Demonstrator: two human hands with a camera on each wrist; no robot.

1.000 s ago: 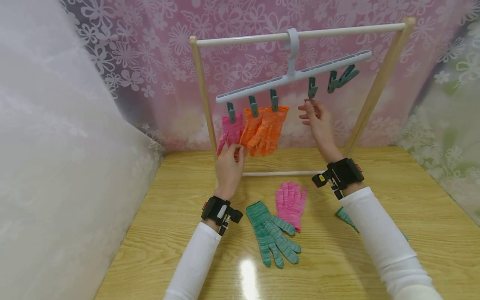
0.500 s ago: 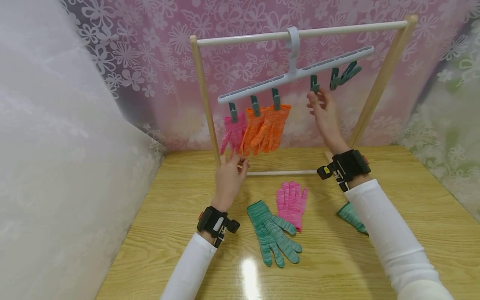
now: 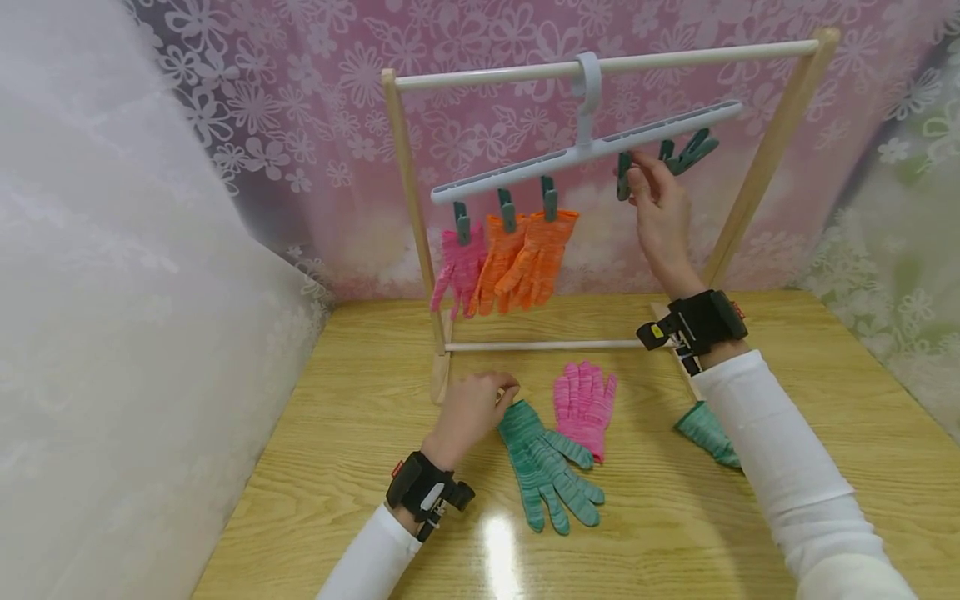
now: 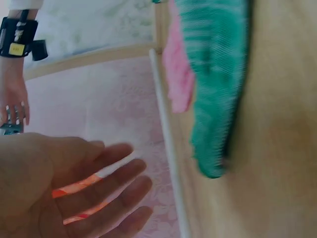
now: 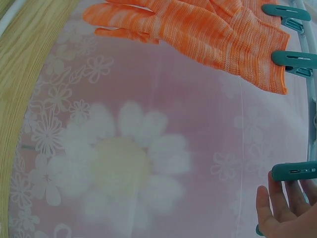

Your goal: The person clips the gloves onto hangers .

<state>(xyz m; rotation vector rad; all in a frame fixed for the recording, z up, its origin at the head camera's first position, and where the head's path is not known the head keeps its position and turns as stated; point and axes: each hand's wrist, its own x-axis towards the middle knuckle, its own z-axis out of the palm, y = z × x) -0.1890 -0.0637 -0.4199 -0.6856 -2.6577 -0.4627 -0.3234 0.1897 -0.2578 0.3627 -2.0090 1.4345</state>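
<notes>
Left hand [image 3: 471,414] empty; only its wrist view shows me the palm. Right hand [image 3: 665,218] pinches a clip [image 3: 623,178] under the hanger [image 3: 517,173]'s lower edge.

Decent gap between the orange gloves [image 3: 547,260] and the right grip [image 3: 663,212]; down low, the white bottom bar [image 3: 555,345] kinda blocks sliding back along the surface [image 3: 300,492].
</notes>
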